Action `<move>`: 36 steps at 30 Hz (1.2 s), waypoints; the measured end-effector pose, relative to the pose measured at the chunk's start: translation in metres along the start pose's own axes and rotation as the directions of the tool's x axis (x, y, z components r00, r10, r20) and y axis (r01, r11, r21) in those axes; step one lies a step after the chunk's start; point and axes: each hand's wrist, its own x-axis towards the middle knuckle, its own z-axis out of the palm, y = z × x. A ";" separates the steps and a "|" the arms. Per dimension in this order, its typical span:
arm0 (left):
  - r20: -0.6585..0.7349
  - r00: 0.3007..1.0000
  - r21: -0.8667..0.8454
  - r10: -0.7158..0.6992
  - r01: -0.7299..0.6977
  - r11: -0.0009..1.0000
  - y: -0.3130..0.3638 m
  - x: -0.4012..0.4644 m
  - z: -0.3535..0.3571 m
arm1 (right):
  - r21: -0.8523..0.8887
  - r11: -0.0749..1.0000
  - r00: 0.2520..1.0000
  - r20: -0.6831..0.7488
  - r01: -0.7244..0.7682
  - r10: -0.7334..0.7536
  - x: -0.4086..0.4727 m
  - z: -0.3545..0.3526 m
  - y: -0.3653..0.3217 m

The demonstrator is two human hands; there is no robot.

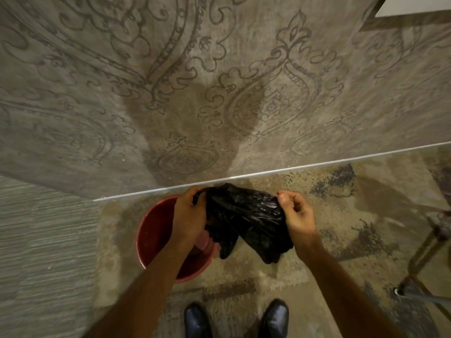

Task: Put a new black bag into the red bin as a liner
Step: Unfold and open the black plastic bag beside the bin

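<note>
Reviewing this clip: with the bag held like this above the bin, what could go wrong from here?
1. The crumpled black plastic bag is still bunched between the left hand and right hand; its mouth may not open cleanly.
2. Most of it hangs to the right of the round red plastic bin, so it might drop onto the patterned carpet.
3. The left forearm hides part of the rim, which could make seating the liner harder.
</note>
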 end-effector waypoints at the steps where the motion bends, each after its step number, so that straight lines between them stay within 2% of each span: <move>1: 0.003 1.000 0.004 -0.023 0.023 1.000 0.002 0.000 0.003 | -0.082 0.996 0.993 0.111 -0.032 0.041 0.001 -0.003 -0.001; 3: -0.034 0.997 0.034 -0.066 0.067 0.997 0.007 0.001 0.007 | -0.386 0.920 0.933 0.301 -0.067 0.195 0.002 -0.009 -0.007; 4: -0.056 0.996 0.053 -0.063 0.066 0.996 0.010 0.003 0.007 | -0.482 0.874 0.912 0.328 -0.064 0.248 0.003 -0.013 -0.011; 5: -0.086 0.996 0.057 -0.030 0.035 0.998 0.014 0.004 0.007 | -0.473 0.877 0.911 0.322 -0.083 0.259 0.005 -0.019 -0.013; 6: -0.096 0.995 0.042 0.016 -0.012 0.999 0.017 0.004 0.006 | -0.368 0.920 0.923 0.293 -0.134 0.251 0.006 -0.024 -0.017; 8: -0.128 0.972 0.073 0.196 -0.188 0.979 0.026 -0.002 0.005 | -0.154 0.965 0.946 0.214 -0.212 0.242 0.008 -0.033 -0.024; 10: -0.084 0.928 0.125 0.362 -0.351 0.928 0.031 -0.013 0.012 | -0.089 0.955 0.944 0.148 -0.283 0.294 0.011 -0.036 -0.029; 11: -0.005 0.937 0.138 0.350 -0.346 0.928 0.032 -0.019 0.020 | -0.085 0.942 0.935 0.125 -0.324 0.333 0.011 -0.035 -0.029; 13: 0.194 0.962 0.157 0.193 -0.225 0.962 0.028 -0.028 0.039 | -0.042 0.916 0.908 0.124 -0.399 0.401 0.010 -0.032 -0.027; 15: 0.333 0.942 0.028 -0.038 0.030 0.999 0.016 -0.032 0.052 | 0.001 0.893 0.882 0.157 -0.450 0.444 0.008 -0.027 -0.025; 16: 0.356 0.923 -0.031 -0.143 0.165 0.986 0.011 -0.033 0.055 | 0.005 0.886 0.874 0.167 -0.464 0.456 0.006 -0.026 -0.022; 17: 0.351 0.914 -0.026 -0.204 0.227 0.974 0.005 -0.031 0.055 | -0.009 0.884 0.873 0.154 -0.467 0.463 0.006 -0.027 -0.020; 18: 0.314 0.927 0.074 -0.204 0.190 0.979 0.001 -0.028 0.052 | -0.036 0.883 0.877 0.107 -0.468 0.469 0.006 -0.029 -0.018; 20: 0.202 0.979 0.318 -0.031 -0.036 0.947 -0.007 -0.021 0.043 | -0.051 0.889 0.890 -0.070 -0.455 0.451 0.011 -0.042 -0.009; 21: 0.187 0.980 0.379 0.061 -0.129 0.916 -0.011 -0.017 0.037 | -0.010 0.899 0.886 -0.169 -0.439 0.431 0.014 -0.050 -0.005; 22: 0.225 0.971 0.420 0.087 -0.177 0.890 -0.013 -0.014 0.030 | 0.054 0.910 0.876 -0.252 -0.412 0.412 0.015 -0.059 -0.003; 23: 0.311 0.949 0.487 0.048 -0.202 0.850 -0.017 -0.013 0.023 | 0.109 0.920 0.865 -0.314 -0.377 0.392 0.016 -0.069 -0.003; 25: 0.480 0.857 0.711 -0.187 -0.256 0.655 -0.026 -0.012 0.012 | 0.148 0.927 0.848 -0.374 -0.345 0.376 0.016 -0.084 0.000; 26: 0.497 0.824 0.785 -0.273 -0.293 0.545 -0.029 -0.013 0.010 | 0.149 0.923 0.850 -0.359 -0.356 0.386 0.015 -0.087 0.001; 27: 0.499 0.826 0.808 -0.264 -0.332 0.486 -0.028 -0.014 0.012 | 0.138 0.915 0.857 -0.319 -0.380 0.404 0.014 -0.089 0.003; 28: 0.502 0.848 0.791 -0.172 -0.370 0.486 -0.025 -0.016 0.016 | 0.120 0.903 0.867 -0.253 -0.413 0.430 0.012 -0.088 0.005; 29: 0.506 0.862 0.743 -0.008 -0.432 0.512 -0.020 -0.017 0.024 | 0.100 0.887 0.873 -0.160 -0.451 0.461 0.009 -0.084 0.005; 30: 0.504 0.847 0.675 0.171 -0.510 0.534 -0.013 -0.019 0.034 | 0.074 0.873 0.873 -0.045 -0.482 0.486 0.005 -0.080 0.002; 32: 0.501 0.767 0.521 0.400 -0.637 0.568 0.000 -0.021 0.057 | -0.032 0.878 0.857 0.203 -0.478 0.474 -0.002 -0.070 -0.007; 34: 0.514 0.715 0.375 0.474 -0.685 0.625 0.008 -0.020 0.077 | -0.185 0.909 0.814 0.406 -0.373 0.416 -0.006 -0.061 -0.019; 36: 0.620 0.668 0.195 0.411 -0.639 0.744 0.018 -0.017 0.088 | -0.332 0.909 0.767 0.504 -0.253 0.398 -0.006 -0.052 -0.029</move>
